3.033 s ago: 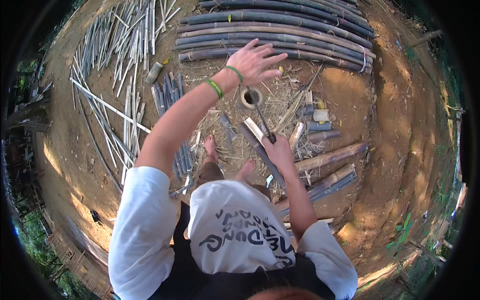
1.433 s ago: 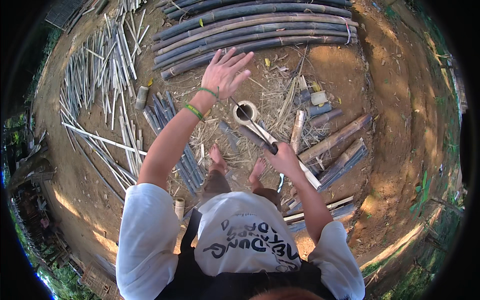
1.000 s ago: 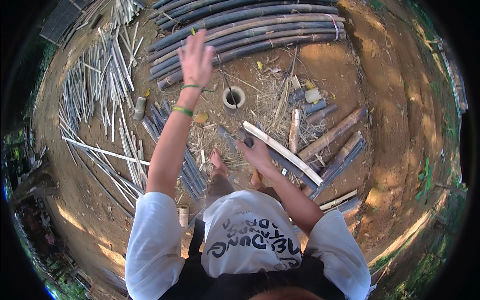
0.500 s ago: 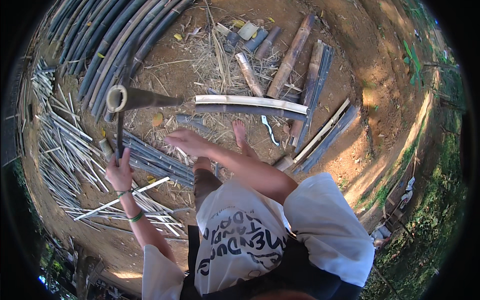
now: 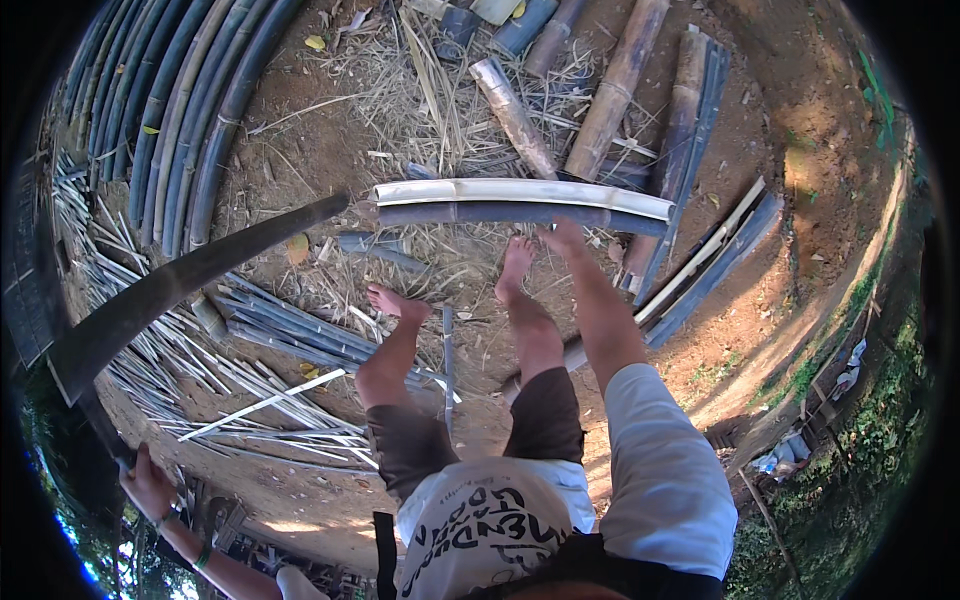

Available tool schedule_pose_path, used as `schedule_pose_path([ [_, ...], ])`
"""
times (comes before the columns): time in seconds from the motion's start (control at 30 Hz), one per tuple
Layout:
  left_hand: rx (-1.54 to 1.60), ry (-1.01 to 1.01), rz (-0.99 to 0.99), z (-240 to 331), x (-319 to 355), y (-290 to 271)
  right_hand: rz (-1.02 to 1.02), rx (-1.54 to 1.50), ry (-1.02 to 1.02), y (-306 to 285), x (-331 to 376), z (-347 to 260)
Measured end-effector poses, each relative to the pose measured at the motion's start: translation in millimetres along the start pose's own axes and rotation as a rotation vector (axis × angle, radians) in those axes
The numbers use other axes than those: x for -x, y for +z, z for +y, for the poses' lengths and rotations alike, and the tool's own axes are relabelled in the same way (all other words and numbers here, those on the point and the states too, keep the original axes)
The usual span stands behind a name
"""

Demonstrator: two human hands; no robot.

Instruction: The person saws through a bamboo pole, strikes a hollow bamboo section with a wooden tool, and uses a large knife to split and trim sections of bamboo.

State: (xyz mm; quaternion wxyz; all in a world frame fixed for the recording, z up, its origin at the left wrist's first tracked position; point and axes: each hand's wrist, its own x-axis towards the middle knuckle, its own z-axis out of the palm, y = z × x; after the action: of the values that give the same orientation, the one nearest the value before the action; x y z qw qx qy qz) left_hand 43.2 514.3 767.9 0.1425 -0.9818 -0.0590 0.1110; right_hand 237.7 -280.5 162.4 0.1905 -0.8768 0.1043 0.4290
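Far out at the lower left, my left hand (image 5: 150,487) is closed round the handle of a long, dark-bladed machete (image 5: 100,425). Its blade meets the near end of a dark bamboo pole (image 5: 190,268), which slants up to the right; the rest of the blade is hidden behind the pole. My right hand (image 5: 564,238) reaches forward to the near edge of a split bamboo length (image 5: 525,212) with a pale edge. Its fingers are blurred, and I cannot tell whether they touch or hold anything.
Long bamboo poles (image 5: 165,120) lie at the upper left, with thin strips (image 5: 190,350) below them. A bundle of dark slats (image 5: 300,325) lies beside my feet. Thick bamboo pieces (image 5: 620,90) and shavings (image 5: 440,110) cover ground ahead; split lengths (image 5: 710,265) lie to the right.
My left hand has swung down and left with the machete, and the pole's near end has come with it. My right hand has moved right to the split bamboo, where a white-handled tool showed before.
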Motion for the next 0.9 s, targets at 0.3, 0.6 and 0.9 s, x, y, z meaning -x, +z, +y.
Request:
schedule_pose_path([
  [0.3,0.424,-0.655,0.205,39.1,10.5,18.2,0.352,-0.041,0.002,5.0,-223.1,-12.1],
  [0.6,0.446,-0.714,0.246,51.5,46.0,16.9,0.450,0.120,0.047,-18.8,-218.0,-52.4],
  [0.9,0.844,-0.987,0.178,119.9,-10.6,2.9,0.422,0.026,-0.100,-162.6,-62.0,-117.2],
])
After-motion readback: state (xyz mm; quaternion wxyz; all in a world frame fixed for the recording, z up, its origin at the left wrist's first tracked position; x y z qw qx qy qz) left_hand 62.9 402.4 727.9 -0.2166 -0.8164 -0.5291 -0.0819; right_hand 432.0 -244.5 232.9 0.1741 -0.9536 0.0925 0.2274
